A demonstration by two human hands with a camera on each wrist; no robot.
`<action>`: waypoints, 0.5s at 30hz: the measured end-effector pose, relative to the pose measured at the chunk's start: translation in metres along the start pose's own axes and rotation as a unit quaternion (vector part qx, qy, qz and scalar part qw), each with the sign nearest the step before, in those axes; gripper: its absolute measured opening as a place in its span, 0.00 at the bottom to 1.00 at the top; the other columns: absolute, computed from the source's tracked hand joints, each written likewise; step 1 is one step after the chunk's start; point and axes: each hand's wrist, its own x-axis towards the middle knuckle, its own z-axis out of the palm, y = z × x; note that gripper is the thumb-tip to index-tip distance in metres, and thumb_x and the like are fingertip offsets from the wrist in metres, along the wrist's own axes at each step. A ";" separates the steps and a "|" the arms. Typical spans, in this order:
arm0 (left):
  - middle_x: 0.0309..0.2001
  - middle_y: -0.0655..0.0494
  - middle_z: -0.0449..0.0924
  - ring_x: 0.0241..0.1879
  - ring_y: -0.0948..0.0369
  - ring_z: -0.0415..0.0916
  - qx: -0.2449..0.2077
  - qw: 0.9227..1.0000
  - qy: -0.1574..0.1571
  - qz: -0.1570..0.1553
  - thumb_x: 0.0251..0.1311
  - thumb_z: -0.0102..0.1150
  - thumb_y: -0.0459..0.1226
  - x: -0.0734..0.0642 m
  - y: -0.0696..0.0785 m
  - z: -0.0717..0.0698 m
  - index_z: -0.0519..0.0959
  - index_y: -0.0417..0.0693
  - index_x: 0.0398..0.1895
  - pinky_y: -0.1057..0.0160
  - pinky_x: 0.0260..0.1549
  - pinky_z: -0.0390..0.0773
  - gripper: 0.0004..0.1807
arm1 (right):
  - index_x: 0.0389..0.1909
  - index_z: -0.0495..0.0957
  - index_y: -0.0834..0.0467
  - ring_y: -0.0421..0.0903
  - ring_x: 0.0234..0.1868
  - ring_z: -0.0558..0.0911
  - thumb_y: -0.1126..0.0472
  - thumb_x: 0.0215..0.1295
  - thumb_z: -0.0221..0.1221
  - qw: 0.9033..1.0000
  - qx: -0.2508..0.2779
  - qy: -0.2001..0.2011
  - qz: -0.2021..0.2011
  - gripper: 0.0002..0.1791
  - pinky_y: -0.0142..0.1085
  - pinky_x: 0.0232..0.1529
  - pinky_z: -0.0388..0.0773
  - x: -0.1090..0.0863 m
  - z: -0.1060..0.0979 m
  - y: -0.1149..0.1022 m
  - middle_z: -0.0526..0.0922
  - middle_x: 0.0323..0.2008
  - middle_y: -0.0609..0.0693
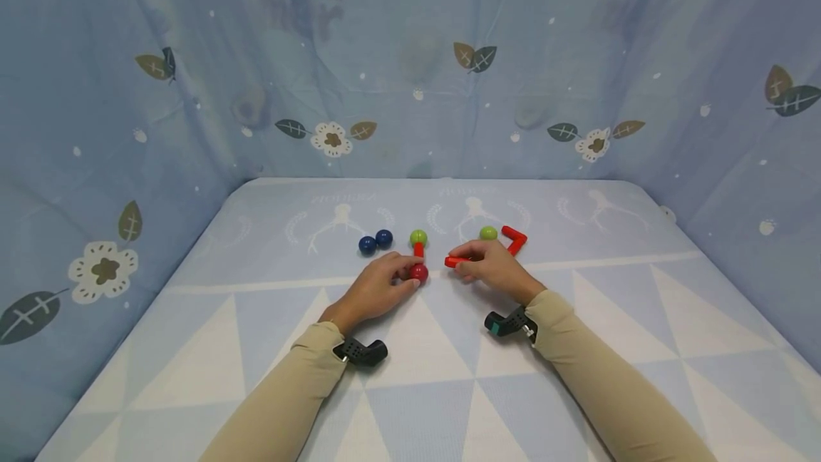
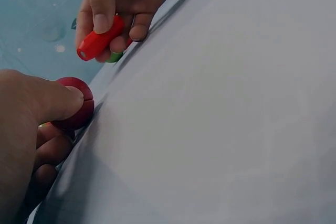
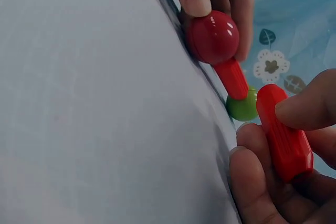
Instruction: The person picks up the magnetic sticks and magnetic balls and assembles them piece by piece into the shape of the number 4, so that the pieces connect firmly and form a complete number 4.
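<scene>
While right grip (image 1: 494, 267) pinches red rod (image 1: 453, 262), long axis points leftward.

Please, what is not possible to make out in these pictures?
Head view: near end of the bent red piece, hidden by the right hand.
Left wrist view: the rod against the red ball, hidden by the left hand.
Right wrist view: the right hand, cut by the edge.
Head view: table lettering, too small.

Blue floral-print curtain (image 1: 410, 91), pale tabletop (image 1: 423, 412) with a white triangle pattern
</scene>
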 end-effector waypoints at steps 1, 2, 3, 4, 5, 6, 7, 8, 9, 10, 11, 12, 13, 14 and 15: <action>0.41 0.61 0.77 0.40 0.62 0.72 -0.001 1.000 -0.001 0.000 0.65 0.65 0.39 0.000 0.000 0.000 0.79 0.51 0.62 0.61 0.43 0.73 0.22 | 0.54 0.81 0.62 0.50 0.41 0.83 0.67 0.65 0.63 1.000 0.000 -0.003 -0.002 0.16 0.38 0.43 0.82 0.000 0.002 0.000 0.84 0.47 0.55; 0.41 0.60 0.77 0.39 0.62 0.72 0.000 1.000 0.001 0.003 0.64 0.65 0.39 0.000 0.000 0.000 0.79 0.50 0.62 0.61 0.43 0.73 0.22 | 0.54 0.82 0.62 0.50 0.42 0.83 0.67 0.65 0.64 1.000 -0.002 -0.005 -0.003 0.16 0.38 0.43 0.82 0.000 0.003 0.000 0.85 0.46 0.54; 0.41 0.60 0.77 0.39 0.62 0.72 -0.001 1.000 0.001 0.004 0.64 0.65 0.39 0.000 0.000 0.000 0.79 0.50 0.62 0.60 0.43 0.73 0.22 | 0.53 0.82 0.61 0.49 0.42 0.83 0.67 0.65 0.64 1.000 -0.005 -0.006 -0.005 0.16 0.38 0.43 0.82 0.000 0.005 0.000 0.85 0.46 0.54; 0.41 0.60 0.77 0.39 0.62 0.72 -0.001 1.000 0.003 0.006 0.64 0.65 0.39 0.000 0.000 0.000 0.79 0.50 0.62 0.60 0.43 0.73 0.22 | 0.53 0.82 0.61 0.49 0.42 0.83 0.66 0.64 0.64 1.000 -0.010 -0.007 -0.006 0.16 0.38 0.43 0.82 0.000 0.006 -0.001 0.85 0.46 0.53; 0.41 0.60 0.77 0.39 0.62 0.72 -0.001 1.000 0.004 0.008 0.64 0.65 0.39 0.000 0.000 0.000 0.79 0.50 0.62 0.60 0.43 0.73 0.22 | 0.53 0.82 0.60 0.49 0.41 0.83 0.66 0.64 0.65 1.000 -0.016 -0.007 -0.009 0.16 0.37 0.43 0.81 0.000 0.008 -0.001 0.85 0.45 0.53; 0.41 0.60 0.77 0.39 0.62 0.73 -0.001 1.000 0.005 0.010 0.64 0.66 0.39 0.000 0.000 0.000 0.79 0.50 0.62 0.60 0.43 0.74 0.22 | 0.53 0.83 0.60 0.49 0.41 0.82 0.66 0.64 0.65 1.000 -0.021 -0.007 -0.012 0.16 0.37 0.43 0.81 0.000 0.009 -0.001 0.85 0.45 0.53; 0.41 0.60 0.77 0.39 0.62 0.73 0.000 1.000 0.006 0.011 0.64 0.66 0.39 0.000 0.000 0.000 0.79 0.49 0.62 0.60 0.43 0.74 0.22 | 0.53 0.83 0.59 0.49 0.40 0.82 0.65 0.64 0.65 0.999 -0.029 -0.007 -0.015 0.16 0.37 0.42 0.81 0.000 0.011 -0.002 0.85 0.44 0.52; 0.41 0.60 0.77 0.39 0.62 0.73 -0.001 1.000 0.008 0.014 0.64 0.66 0.39 0.000 0.000 0.000 0.79 0.49 0.62 0.60 0.43 0.74 0.22 | 0.52 0.83 0.58 0.48 0.40 0.82 0.65 0.64 0.65 0.999 -0.038 -0.006 -0.018 0.15 0.37 0.42 0.80 0.000 0.012 -0.002 0.85 0.44 0.51; 0.41 0.60 0.77 0.39 0.62 0.72 -0.001 1.000 0.006 0.012 0.64 0.65 0.39 0.000 -0.001 0.000 0.79 0.49 0.62 0.60 0.43 0.74 0.22 | 0.52 0.84 0.57 0.48 0.40 0.81 0.64 0.64 0.65 0.999 -0.048 -0.006 -0.021 0.15 0.37 0.42 0.79 0.000 0.014 -0.002 0.85 0.43 0.50; 0.41 0.60 0.77 0.39 0.62 0.72 -0.002 1.000 0.006 0.013 0.64 0.66 0.39 0.000 -0.001 0.000 0.79 0.49 0.62 0.60 0.43 0.74 0.22 | 0.51 0.84 0.56 0.48 0.40 0.80 0.64 0.64 0.65 0.998 -0.059 -0.006 -0.024 0.15 0.38 0.42 0.78 -0.001 0.015 -0.002 0.85 0.43 0.49; 0.41 0.60 0.77 0.39 0.62 0.72 -0.002 1.000 0.006 0.013 0.64 0.65 0.39 0.000 -0.001 0.000 0.79 0.49 0.62 0.60 0.43 0.73 0.22 | 0.51 0.84 0.55 0.48 0.40 0.80 0.63 0.64 0.65 0.997 -0.069 -0.007 -0.028 0.14 0.38 0.42 0.77 -0.001 0.016 -0.002 0.85 0.43 0.49; 0.41 0.59 0.77 0.39 0.62 0.72 -0.003 1.000 0.007 0.015 0.64 0.65 0.39 0.000 -0.001 0.000 0.79 0.49 0.62 0.60 0.43 0.73 0.22 | 0.51 0.84 0.55 0.47 0.41 0.79 0.63 0.65 0.65 0.996 -0.080 -0.008 -0.032 0.14 0.38 0.43 0.77 -0.001 0.017 -0.002 0.84 0.43 0.48; 0.41 0.59 0.77 0.39 0.62 0.72 -0.004 1.000 0.008 0.015 0.64 0.66 0.39 0.000 -0.001 0.000 0.79 0.49 0.62 0.60 0.43 0.73 0.22 | 0.51 0.84 0.55 0.47 0.42 0.78 0.63 0.65 0.65 0.995 -0.090 -0.009 -0.035 0.13 0.39 0.44 0.76 -0.001 0.018 -0.002 0.84 0.43 0.47; 0.41 0.59 0.77 0.39 0.62 0.72 -0.003 1.000 0.008 0.016 0.64 0.66 0.39 0.000 -0.001 0.000 0.79 0.48 0.62 0.60 0.43 0.73 0.22 | 0.50 0.84 0.54 0.46 0.44 0.78 0.62 0.65 0.65 0.995 -0.097 -0.010 -0.037 0.13 0.39 0.45 0.75 -0.001 0.019 -0.002 0.84 0.44 0.47; 0.41 0.59 0.77 0.39 0.62 0.72 -0.002 1.000 0.007 0.016 0.64 0.65 0.39 0.000 -0.001 -0.001 0.79 0.49 0.62 0.60 0.43 0.73 0.22 | 0.50 0.85 0.54 0.46 0.45 0.78 0.62 0.65 0.65 0.994 -0.101 -0.011 -0.038 0.13 0.39 0.46 0.75 -0.001 0.020 -0.002 0.84 0.44 0.47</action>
